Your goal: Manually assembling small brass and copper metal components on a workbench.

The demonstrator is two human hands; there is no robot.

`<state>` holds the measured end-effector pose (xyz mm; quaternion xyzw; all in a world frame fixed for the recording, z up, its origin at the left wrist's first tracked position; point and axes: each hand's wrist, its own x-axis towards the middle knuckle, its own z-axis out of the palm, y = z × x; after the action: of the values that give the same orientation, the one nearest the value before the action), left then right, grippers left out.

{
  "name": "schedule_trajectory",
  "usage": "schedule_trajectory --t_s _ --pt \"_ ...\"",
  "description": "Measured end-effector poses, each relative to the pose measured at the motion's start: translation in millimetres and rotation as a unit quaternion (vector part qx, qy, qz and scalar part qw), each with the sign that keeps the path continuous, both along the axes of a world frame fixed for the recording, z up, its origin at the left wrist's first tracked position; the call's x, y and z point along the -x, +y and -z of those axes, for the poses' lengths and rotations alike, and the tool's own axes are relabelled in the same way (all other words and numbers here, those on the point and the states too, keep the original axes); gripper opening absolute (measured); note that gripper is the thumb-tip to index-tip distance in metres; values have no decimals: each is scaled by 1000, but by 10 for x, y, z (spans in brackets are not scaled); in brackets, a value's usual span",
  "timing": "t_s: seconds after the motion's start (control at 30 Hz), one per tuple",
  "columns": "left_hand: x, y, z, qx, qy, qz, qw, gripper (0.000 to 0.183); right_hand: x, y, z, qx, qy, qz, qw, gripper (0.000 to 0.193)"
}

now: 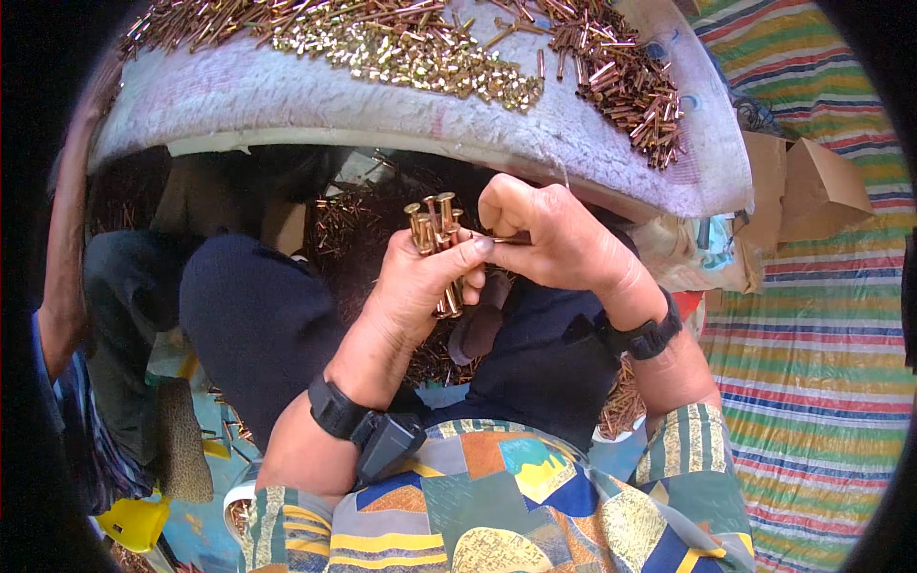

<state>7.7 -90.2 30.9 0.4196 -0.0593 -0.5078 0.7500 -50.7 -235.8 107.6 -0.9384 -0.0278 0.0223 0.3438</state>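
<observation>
A bundle of brass-coloured, flat-headed bolts (447, 215) stands upright in my left hand (420, 272), heads up, with the lower ends showing below the fingers. My left thumb presses across the front of it. Close against that thumb is my right hand (552, 229), its thumb and fingertips pinched together. A thin dark piece shows at the pinch, too small and covered to name. Both hands are above my lap, just in front of the padded table edge.
On the cloth-covered table (287, 91) lie heaps of copper-coloured bolts (626, 91) and small shiny brass pieces (411, 62). More bolts fill the shadowed space beneath. A cardboard box (817, 191) and striped sheeting (802, 382) are on the right. Another person's arm (72, 220) is at left.
</observation>
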Motion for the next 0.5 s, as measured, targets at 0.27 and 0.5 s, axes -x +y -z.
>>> schedule_trajectory --t_s 0.27,0.5 --pt "-82 -33 20 45 61 -73 994 12 -706 -1134 -17 -16 -71 300 951 24" --pt "-140 -51 39 68 105 -115 986 13 -1112 -1577 238 392 -22 336 856 38"
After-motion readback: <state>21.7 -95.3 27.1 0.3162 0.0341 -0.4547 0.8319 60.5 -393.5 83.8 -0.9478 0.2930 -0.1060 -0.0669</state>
